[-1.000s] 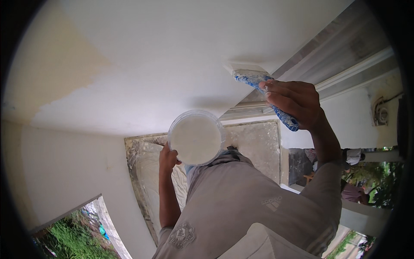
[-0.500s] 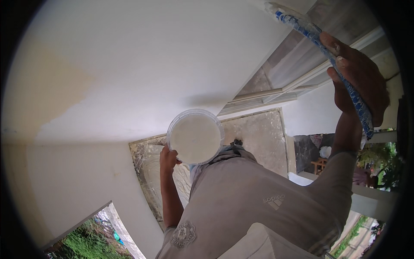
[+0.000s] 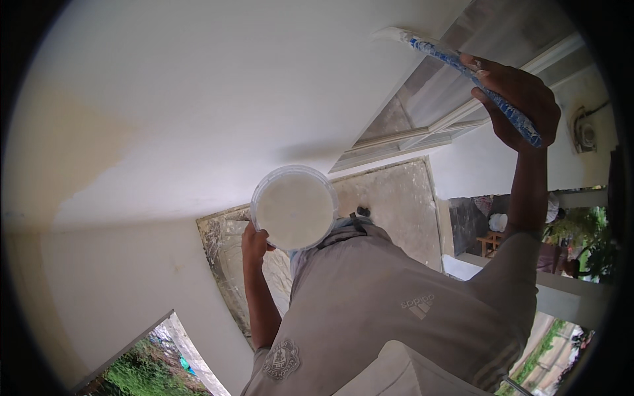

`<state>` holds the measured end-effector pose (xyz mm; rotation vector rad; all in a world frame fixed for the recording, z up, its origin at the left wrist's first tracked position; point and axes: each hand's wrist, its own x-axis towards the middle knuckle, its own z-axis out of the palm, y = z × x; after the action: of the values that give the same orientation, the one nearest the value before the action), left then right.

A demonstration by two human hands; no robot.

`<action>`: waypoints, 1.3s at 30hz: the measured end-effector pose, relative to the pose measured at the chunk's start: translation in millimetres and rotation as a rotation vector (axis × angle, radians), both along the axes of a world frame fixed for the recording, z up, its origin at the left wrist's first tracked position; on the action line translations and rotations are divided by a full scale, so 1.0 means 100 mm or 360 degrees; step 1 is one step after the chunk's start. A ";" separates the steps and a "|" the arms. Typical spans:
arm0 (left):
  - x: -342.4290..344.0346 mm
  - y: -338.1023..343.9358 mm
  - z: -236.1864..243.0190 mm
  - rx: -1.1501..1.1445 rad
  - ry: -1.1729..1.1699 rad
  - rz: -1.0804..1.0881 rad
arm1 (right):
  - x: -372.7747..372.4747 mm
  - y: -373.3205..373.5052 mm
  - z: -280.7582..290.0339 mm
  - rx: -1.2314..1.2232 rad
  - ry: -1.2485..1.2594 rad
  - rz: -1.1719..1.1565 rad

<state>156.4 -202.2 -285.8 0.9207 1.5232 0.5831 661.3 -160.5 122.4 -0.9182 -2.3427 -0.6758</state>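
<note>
My left hand (image 3: pixel 256 243) grips the rim of a round, clear-walled tub (image 3: pixel 294 207) with pale, off-white paint in it, held in front of my body. Raised at the upper right, my right hand (image 3: pixel 522 99) is closed around the blue, paint-smeared handle of a paintbrush (image 3: pixel 462 65). The whitish bristles reach left and bend against the white wall (image 3: pixel 264 79), close to the window's edge. Fresh white covers most of this wall, while a yellowish patch (image 3: pixel 99 142) shows at its left side.
A framed glass window (image 3: pixel 429 105) borders the painted wall on the right. Below lies a stained floor (image 3: pixel 396 204) with a crumpled pale sheet (image 3: pixel 277 277) at its left. An electrical fitting (image 3: pixel 584 132) sits on the far right wall. An opening at lower left shows greenery (image 3: pixel 145 366).
My right hand has moved left with the paintbrush, whose bristles now lie further left, bent on the wall. The tub has shifted very slightly left in my left hand.
</note>
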 end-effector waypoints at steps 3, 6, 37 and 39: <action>0.04 0.01 0.11 0.0012 0.0062 -0.0007 | 0.10 -0.12 0.18 0.0025 0.0109 -0.0092; 0.00 0.00 0.05 0.0026 0.0012 -0.0033 | 0.13 -0.24 0.16 -0.0020 0.0093 -0.0048; -0.03 0.05 0.04 -0.0005 0.0063 -0.0057 | 0.22 -0.08 -0.14 -0.0006 0.0056 -0.0172; -0.06 0.03 -0.04 0.0000 0.0043 -0.0048 | 0.29 -0.12 0.05 0.0068 0.0249 -0.0216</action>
<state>150.6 -199.1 -289.5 0.9532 1.5310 0.5506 690.8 -172.6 126.9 -1.0785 -2.1356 -0.6791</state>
